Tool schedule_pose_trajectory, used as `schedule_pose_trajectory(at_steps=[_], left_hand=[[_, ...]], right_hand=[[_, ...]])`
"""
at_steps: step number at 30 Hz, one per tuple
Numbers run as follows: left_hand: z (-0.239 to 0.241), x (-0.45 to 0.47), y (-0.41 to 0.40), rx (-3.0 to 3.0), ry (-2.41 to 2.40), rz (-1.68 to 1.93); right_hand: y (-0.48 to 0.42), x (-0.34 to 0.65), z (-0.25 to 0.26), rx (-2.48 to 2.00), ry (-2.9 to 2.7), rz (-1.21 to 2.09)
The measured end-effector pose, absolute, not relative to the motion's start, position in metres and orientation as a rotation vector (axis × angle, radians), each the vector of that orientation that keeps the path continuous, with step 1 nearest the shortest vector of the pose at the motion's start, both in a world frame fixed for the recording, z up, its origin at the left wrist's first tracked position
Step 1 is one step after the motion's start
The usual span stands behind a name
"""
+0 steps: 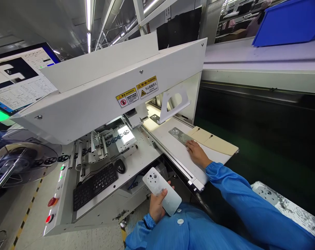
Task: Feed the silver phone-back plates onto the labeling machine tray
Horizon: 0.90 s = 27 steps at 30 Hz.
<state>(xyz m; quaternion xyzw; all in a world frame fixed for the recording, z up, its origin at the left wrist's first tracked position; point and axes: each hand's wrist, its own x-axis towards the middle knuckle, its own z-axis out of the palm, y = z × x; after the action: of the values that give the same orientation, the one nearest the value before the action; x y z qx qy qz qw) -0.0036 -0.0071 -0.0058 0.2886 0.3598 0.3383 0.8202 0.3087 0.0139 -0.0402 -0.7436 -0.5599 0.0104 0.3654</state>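
Observation:
My left hand is closed around a pale silver phone back cover with round camera holes, held tilted in front of my body. My right hand reaches over the white conveyor belt, with its fingers stretched out over the near end of a grey phone back cover. That cover lies flat on the belt, its camera holes toward the machine. Farther in, another phone back cover lies on the lit stretch of belt under the white machine.
A keyboard and mouse sit on the machine's ledge, beside a film reel. A white bracket overhangs the belt. At right is a dark conveyor with another mottled cover. A blue bin stands above.

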Motion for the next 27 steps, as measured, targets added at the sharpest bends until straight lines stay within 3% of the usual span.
schedule_pose_trajectory(at_steps=[12,18,27], left_hand=[[-0.009,0.002,-0.005,0.433,0.733,0.633],[-0.012,0.004,-0.004,0.508,0.721,0.687],[-0.004,0.000,-0.005,0.556,0.817,0.782]], right_hand=[[-0.059,0.160,-0.007,-1.663,-1.349,0.456],[-0.083,0.138,-0.003,-1.569,-1.171,0.829],[-0.080,0.135,-0.003,-1.650,-1.132,0.835]])
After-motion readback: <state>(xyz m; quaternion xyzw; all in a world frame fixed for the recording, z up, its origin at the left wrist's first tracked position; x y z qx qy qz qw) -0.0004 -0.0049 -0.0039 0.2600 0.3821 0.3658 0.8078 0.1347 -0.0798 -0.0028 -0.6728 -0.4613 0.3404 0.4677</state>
